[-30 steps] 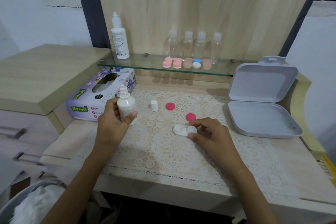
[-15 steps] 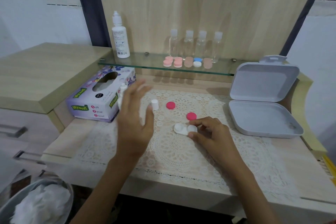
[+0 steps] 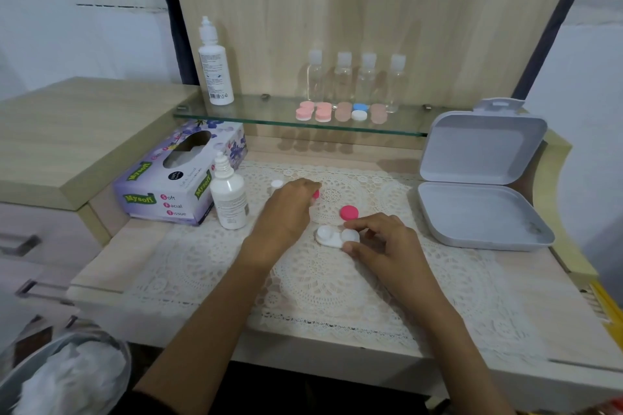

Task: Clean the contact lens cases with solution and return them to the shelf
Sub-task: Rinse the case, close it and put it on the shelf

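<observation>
At the far left a tissue box [image 3: 175, 178] lies on the table [image 3: 539, 296], and just beside it the small solution bottle [image 3: 229, 199] stands upright and uncapped, its white cap [image 3: 277, 184] standing a little to the right on the lace mat [image 3: 320, 280]. The left forearm stretches forward over the mat, and the left hand [image 3: 286, 212] lies knuckles up with its fingers curled down over the far pink lid [image 3: 316, 194]. Only the lid's edge shows past them, so whether they pinch it cannot be told. The near pink lid [image 3: 349, 212] lies loose just right of that hand.

In front of it sits the white lens case [image 3: 328, 236], flat on the mat with both round cups uncovered. The right hand [image 3: 387, 246] comes in from the lower right, wrist low, with thumb and forefinger pinching the case's right cup and the other fingers loosely bent. The two hands are apart. At the right edge an open white box [image 3: 478, 205] rests on the table.
</observation>
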`<action>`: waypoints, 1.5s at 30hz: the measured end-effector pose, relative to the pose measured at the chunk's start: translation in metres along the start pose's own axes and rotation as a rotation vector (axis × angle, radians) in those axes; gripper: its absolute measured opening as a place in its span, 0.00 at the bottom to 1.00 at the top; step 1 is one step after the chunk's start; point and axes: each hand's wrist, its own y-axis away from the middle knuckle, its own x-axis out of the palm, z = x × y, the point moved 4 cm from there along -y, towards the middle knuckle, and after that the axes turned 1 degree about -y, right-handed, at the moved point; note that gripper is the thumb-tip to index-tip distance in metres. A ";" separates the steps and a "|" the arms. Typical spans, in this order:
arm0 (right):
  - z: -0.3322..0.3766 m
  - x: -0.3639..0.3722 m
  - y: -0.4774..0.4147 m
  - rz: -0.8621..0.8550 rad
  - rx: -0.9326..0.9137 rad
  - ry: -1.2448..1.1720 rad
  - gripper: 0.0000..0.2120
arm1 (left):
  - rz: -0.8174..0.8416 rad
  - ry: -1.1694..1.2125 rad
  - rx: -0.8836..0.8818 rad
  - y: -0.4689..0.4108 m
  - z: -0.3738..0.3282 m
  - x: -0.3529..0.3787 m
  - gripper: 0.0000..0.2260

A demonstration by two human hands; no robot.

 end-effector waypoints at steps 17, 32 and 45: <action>-0.002 0.002 0.000 0.009 -0.035 0.032 0.12 | -0.093 0.435 0.143 0.054 -0.013 -0.021 0.13; -0.003 0.002 -0.001 0.007 -0.060 0.061 0.12 | -0.063 0.382 0.293 0.056 -0.020 -0.021 0.12; -0.003 0.003 -0.001 0.009 -0.050 0.061 0.12 | -0.059 0.209 0.152 0.054 -0.012 -0.018 0.20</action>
